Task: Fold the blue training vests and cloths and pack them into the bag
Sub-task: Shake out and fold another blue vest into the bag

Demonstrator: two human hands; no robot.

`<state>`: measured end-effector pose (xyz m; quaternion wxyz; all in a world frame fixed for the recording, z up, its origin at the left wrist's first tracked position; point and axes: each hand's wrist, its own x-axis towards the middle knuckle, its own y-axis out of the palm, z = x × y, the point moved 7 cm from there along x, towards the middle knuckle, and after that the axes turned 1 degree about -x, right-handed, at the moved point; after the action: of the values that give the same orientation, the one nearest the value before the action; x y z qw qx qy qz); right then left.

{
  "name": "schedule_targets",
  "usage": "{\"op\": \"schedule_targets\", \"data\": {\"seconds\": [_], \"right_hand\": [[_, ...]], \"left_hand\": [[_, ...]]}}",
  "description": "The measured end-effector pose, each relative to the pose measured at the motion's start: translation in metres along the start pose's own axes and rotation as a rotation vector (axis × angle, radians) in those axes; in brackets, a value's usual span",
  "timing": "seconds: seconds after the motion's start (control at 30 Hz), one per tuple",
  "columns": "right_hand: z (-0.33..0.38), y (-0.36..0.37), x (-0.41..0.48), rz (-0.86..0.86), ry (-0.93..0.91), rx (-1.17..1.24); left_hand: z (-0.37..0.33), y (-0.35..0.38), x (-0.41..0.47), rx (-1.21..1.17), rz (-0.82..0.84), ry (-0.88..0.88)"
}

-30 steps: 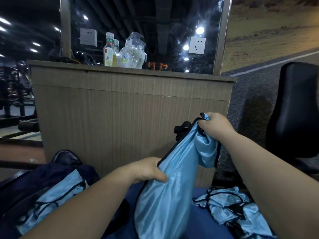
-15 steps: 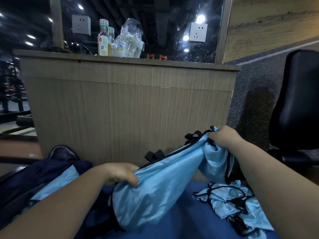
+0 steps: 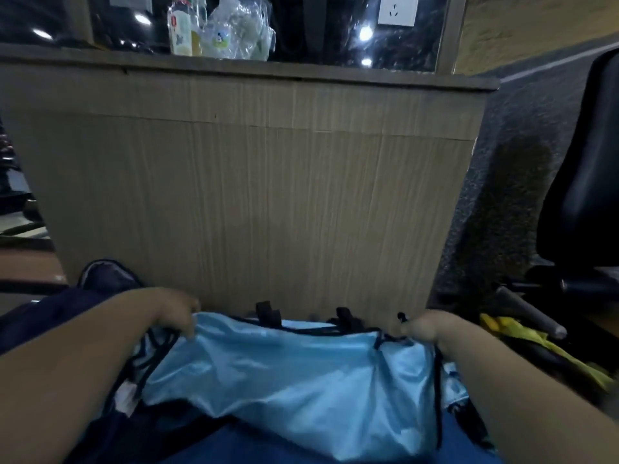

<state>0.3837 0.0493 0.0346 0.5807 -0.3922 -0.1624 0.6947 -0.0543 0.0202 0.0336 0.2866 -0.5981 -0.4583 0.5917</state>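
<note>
A light blue training vest (image 3: 294,373) with black trim lies spread sideways across the blue surface (image 3: 274,447) in front of me. My left hand (image 3: 170,309) grips its left edge and my right hand (image 3: 425,326) grips its right edge, holding the far hem stretched between them. Black straps stick up along that hem. The dark navy bag (image 3: 100,283) sits at the left, behind my left arm. A strip of more blue cloth (image 3: 452,386) shows under my right forearm.
A wooden counter panel (image 3: 254,195) rises right behind the vest, with bottles and a plastic bag (image 3: 221,31) on its top. A black office chair (image 3: 582,202) stands at the right. Yellow cloth (image 3: 536,343) and a grey tube lie at its foot.
Both hands have come down and moved apart, laying the hanging vest flat and wide on the blue surface. The view has tilted down.
</note>
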Motion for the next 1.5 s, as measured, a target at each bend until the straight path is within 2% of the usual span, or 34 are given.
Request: {"op": "schedule_targets", "data": {"seconds": [0.03,0.1,0.23,0.33,0.4,0.5,0.67,0.73,0.93,1.07,1.17,1.2,1.27,1.33,1.37,1.43,1.5], "right_hand": [[-0.010,0.005,0.012,-0.060,0.005,-0.071],[-0.035,0.011,0.028,-0.152,0.077,-0.182],[-0.078,0.005,0.039,-0.268,0.147,-0.030],[-0.107,-0.009,0.035,-0.322,0.093,0.203],[-0.127,-0.012,0.030,-0.259,0.097,0.396],[-0.142,-0.012,0.019,-0.187,0.105,0.415],[-0.145,-0.033,0.018,-0.366,-0.002,0.289],[-0.146,-0.043,0.023,-0.361,-0.024,0.214],[-0.167,-0.054,0.034,-0.318,-0.021,0.257],[-0.169,-0.055,0.035,-0.305,-0.029,0.481],[-0.168,-0.048,0.033,-0.196,0.017,0.689],[-0.166,-0.046,0.033,-0.158,0.020,0.692],[-0.164,-0.039,0.032,-0.085,0.024,0.616],[-0.162,-0.033,0.030,-0.069,0.031,0.502],[-0.161,-0.032,0.029,-0.094,0.032,0.444],[-0.161,-0.034,0.031,-0.161,0.020,0.377],[-0.157,-0.035,0.031,-0.161,0.000,0.290]], "left_hand": [[0.001,0.000,0.009,0.203,-0.143,-0.049],[-0.012,0.006,0.019,0.333,-0.350,-0.077],[-0.096,0.045,0.019,0.283,-0.473,0.230],[-0.156,0.095,0.020,0.092,-0.436,0.415],[-0.188,0.131,0.024,0.021,-0.386,0.522],[-0.216,0.165,0.029,-0.018,-0.397,0.600],[-0.232,0.168,0.042,0.007,-0.478,0.534],[-0.231,0.167,0.047,0.051,-0.447,0.476],[-0.222,0.171,0.058,0.030,-0.355,0.338],[-0.225,0.181,0.064,0.024,-0.236,0.349],[-0.228,0.183,0.059,0.043,-0.252,0.356],[-0.229,0.182,0.058,0.043,-0.299,0.349],[-0.238,0.175,0.050,0.069,-0.502,0.361],[-0.252,0.169,0.038,-0.002,-0.702,0.469],[-0.262,0.170,0.033,-0.047,-0.733,0.556],[-0.284,0.180,0.026,-0.069,-0.593,0.679],[-0.296,0.192,0.025,-0.006,-0.424,0.671]]}}
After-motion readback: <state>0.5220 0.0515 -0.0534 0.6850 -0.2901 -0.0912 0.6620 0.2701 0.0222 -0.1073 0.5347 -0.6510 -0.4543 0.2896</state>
